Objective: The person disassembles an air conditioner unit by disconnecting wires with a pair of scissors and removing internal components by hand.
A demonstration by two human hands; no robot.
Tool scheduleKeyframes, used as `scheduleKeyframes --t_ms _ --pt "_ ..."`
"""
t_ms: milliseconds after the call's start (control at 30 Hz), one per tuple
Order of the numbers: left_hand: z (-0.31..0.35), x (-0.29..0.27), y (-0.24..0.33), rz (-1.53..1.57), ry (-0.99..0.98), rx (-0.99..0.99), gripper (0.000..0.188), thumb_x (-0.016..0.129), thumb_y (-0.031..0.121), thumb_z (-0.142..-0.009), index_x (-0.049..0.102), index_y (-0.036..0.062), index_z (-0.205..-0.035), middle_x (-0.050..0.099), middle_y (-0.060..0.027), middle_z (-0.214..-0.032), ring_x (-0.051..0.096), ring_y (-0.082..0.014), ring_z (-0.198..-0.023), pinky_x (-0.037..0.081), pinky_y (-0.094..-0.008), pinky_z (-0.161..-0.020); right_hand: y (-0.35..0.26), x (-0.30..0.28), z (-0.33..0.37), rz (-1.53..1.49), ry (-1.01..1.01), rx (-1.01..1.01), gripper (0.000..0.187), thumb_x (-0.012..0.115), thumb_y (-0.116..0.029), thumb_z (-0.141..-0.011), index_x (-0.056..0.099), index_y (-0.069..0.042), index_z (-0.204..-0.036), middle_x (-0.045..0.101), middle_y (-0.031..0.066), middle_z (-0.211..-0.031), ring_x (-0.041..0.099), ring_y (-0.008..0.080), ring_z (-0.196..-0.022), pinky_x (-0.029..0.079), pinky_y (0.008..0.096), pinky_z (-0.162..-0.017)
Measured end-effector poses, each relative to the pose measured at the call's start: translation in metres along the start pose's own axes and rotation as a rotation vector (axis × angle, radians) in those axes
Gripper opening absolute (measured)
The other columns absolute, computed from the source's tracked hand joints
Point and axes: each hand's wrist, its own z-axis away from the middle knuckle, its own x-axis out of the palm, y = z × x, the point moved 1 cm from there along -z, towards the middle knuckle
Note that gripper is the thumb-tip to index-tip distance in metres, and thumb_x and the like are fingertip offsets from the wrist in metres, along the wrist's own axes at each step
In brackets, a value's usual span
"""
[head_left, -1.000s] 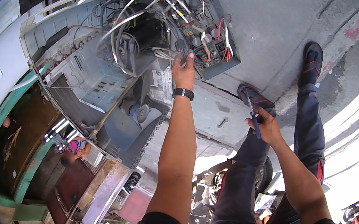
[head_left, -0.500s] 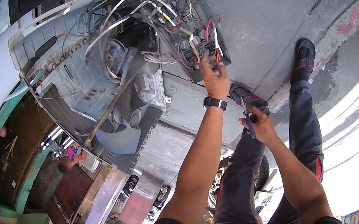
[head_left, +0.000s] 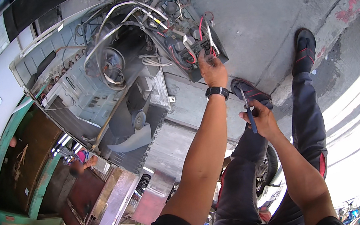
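My left hand (head_left: pixel 213 72), wearing a black watch (head_left: pixel 217 93), reaches to the near end of an open control box (head_left: pixel 220 52). Its bent fingertips close together among red and white wires (head_left: pixel 202 29) over the circuit board; what they pinch is too small to make out. Lower and to the right, my right hand (head_left: pixel 263 120) is closed around a screwdriver (head_left: pixel 252 121) with a dark blue handle. Its thin metal shaft points up, away from the control box.
Left of the control box lies an opened air conditioner outdoor unit (head_left: pixel 69 113) with a grey fan (head_left: pixel 138 119), loose cables (head_left: pixel 126 8) and a compressor area. My shoes (head_left: pixel 305 52) stand on concrete with a raised ledge. Another person (head_left: pixel 80 166) is at the left, beyond the unit.
The fan's blades have turned. My left fingers have drawn closer together at the wires. My right hand keeps the screwdriver at nearly the same place, and the view has shifted slightly.
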Motion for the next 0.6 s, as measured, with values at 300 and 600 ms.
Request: scheduleKeyframes --t_ms 300,600 --pt "0.002 -0.063 -0.026 -0.118 0.014 -0.025 0.073 0.052 -0.004 -0.093 0.024 0.0148 -0.158 0.057 -0.0152 -0.124 0.062 -0.0194 -0.099 0.052 -0.0315 -0.082 0.002 0.003 -0.001 -0.04 -0.006 0.019 0.042 0.083 -0.034 -0.081 0.065 -0.005 -0.105 0.057 0.0024 -0.06 0.05 0.0101 -0.053 0.041 0.0305 -0.051" --pt "0.006 -0.072 0.001 -0.309 0.185 0.088 0.061 0.058 -0.001 -0.086 0.046 0.0101 -0.146 0.05 -0.0192 -0.123 0.056 -0.0311 -0.111 0.053 -0.0389 -0.083 0.007 0.004 -0.002 0.022 -0.007 0.03 0.044 0.083 -0.037 -0.08 0.065 -0.005 -0.105 0.058 0.0035 -0.061 0.053 0.0125 -0.054 0.042 0.0318 -0.052"
